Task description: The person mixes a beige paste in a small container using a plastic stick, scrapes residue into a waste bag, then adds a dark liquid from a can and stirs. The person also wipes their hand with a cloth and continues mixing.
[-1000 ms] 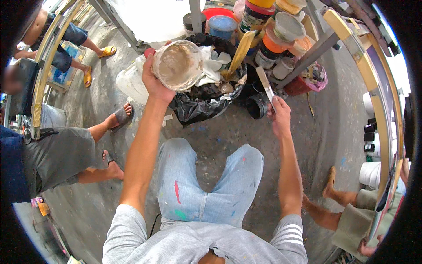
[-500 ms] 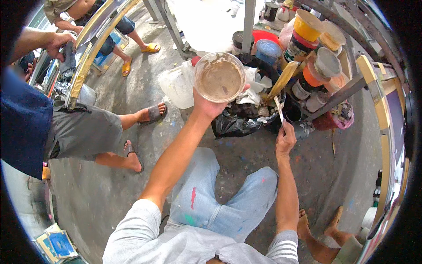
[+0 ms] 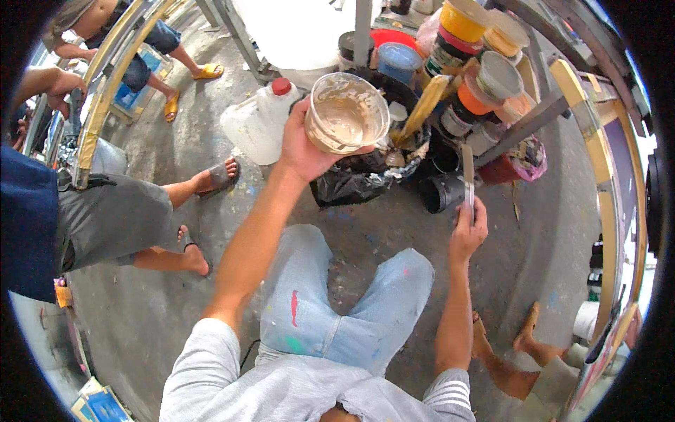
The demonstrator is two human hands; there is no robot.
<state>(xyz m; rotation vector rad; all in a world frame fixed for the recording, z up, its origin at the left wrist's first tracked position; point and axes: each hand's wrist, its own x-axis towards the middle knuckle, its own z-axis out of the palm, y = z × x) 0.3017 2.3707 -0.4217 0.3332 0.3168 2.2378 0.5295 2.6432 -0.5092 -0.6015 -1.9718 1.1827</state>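
My left hand [image 3: 301, 151] is wrapped around the side of a clear round plastic tub [image 3: 344, 126], held up in front of me and tilted so its inside shows. Beige paint-like residue coats the tub's bottom and wall. In my right hand [image 3: 467, 231], a flat, narrow spatula [image 3: 468, 169] points upward, gripped by its lower end. Its upper part is smeared beige. The spatula and the tub are apart. Below and behind the tub stands a bin lined with a black bag [image 3: 351, 184], holding crumpled waste and a yellowish flat stick [image 3: 424, 105].
A white jug with a red cap [image 3: 261, 119] stands left of the bin. Stacked paint tubs [image 3: 478, 84] and a black container [image 3: 441, 193] are on the right, beside a metal frame bar [image 3: 524, 132]. A co-worker in grey shorts [image 3: 116, 218] stands at left; another person's feet [image 3: 531, 327] show lower right.
The tub has tipped, showing more of its inner wall. My right hand has drawn back from the bin, and the spatula now stands more upright. The whole view has shifted somewhat.
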